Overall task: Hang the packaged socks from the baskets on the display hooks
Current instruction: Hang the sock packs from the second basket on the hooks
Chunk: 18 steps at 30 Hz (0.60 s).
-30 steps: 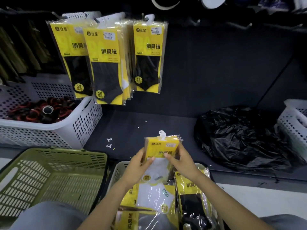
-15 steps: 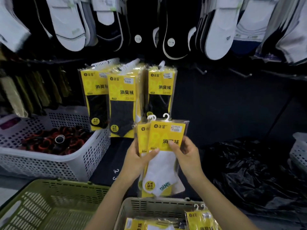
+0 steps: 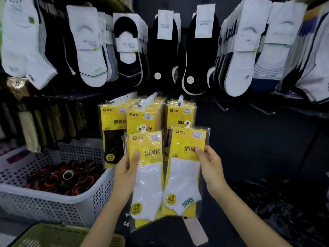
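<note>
Two baskets sit low on the left. The white basket holds red and black rings, and only a corner of the green basket shows, so I can't tell how many sock packs still wait to go up.

Next along, three bunches of yellow hung packs are already on the white hooks. So I think part of the job is done.

In front of them, two more packs are up in the air, side by side, and not on any hook yet. The left hand pinches the left pack by its left edge. The thumb lies on the yellow front and the fingers are tucked behind. The pack stands up tall, with its little white hanger at the top, just under the hung bunches.

The right hand pinches the right pack by its right edge, again with the thumb on the front. This pack sits a bit higher, and its hanger pokes up in front of the third bunch. White socks show through both clear bags.

Further right, thin bare hooks stick out from the dark wall. I think the white socks may go there, or on top of the bunches.

Far right, a black bag lies crumpled down low.
</note>
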Each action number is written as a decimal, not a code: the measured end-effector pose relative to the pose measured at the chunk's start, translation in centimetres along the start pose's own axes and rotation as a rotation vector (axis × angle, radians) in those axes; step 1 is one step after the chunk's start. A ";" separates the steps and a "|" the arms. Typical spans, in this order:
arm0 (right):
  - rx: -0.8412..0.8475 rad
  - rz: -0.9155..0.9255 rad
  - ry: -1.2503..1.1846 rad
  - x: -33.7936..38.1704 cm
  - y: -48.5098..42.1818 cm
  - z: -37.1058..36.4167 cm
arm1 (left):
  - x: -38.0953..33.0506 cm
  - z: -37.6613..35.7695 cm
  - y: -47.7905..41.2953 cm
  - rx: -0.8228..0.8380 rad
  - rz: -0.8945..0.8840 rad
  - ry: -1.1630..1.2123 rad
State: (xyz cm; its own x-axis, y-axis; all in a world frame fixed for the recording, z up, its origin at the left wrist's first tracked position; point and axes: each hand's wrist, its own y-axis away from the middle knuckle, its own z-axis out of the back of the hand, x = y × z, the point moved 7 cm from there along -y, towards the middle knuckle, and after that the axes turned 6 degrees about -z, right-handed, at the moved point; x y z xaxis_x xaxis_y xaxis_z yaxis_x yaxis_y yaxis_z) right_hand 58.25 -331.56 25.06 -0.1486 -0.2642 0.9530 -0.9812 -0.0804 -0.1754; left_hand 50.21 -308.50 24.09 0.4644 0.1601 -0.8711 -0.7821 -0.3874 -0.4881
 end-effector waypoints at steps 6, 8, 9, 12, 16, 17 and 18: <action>-0.031 0.074 0.069 3.2 -4.1 -1.2 | -3.2 2.3 -2.9 -0.110 -0.093 -0.029; -0.041 0.110 0.127 3.7 -5.2 -1.9 | -3.9 2.4 -3.4 -0.135 -0.099 -0.025; -0.043 0.128 0.150 3.8 -5.7 -2.2 | -4.2 2.4 -3.6 -0.148 -0.108 -0.040; -0.051 0.147 0.197 3.4 -6.9 -3.0 | -4.4 2.3 -4.1 -0.155 -0.100 -0.043; -0.114 0.065 0.196 2.0 -8.7 -2.9 | -4.3 2.2 -4.2 -0.165 -0.097 -0.045; -0.125 0.038 0.192 1.7 -9.2 -2.9 | -4.3 2.1 -4.1 -0.173 -0.097 -0.049; -0.144 0.009 0.191 1.4 -9.7 -2.7 | -4.2 2.1 -4.1 -0.180 -0.095 -0.054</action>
State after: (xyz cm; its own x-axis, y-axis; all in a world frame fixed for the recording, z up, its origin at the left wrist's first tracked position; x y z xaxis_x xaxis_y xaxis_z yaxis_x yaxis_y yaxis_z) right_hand 67.27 -328.54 28.74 -0.1644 -0.0764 0.9834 -0.9851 0.0628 -0.1598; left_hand 50.59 -305.67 29.63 0.5056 0.2497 -0.8259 -0.6467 -0.5240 -0.5543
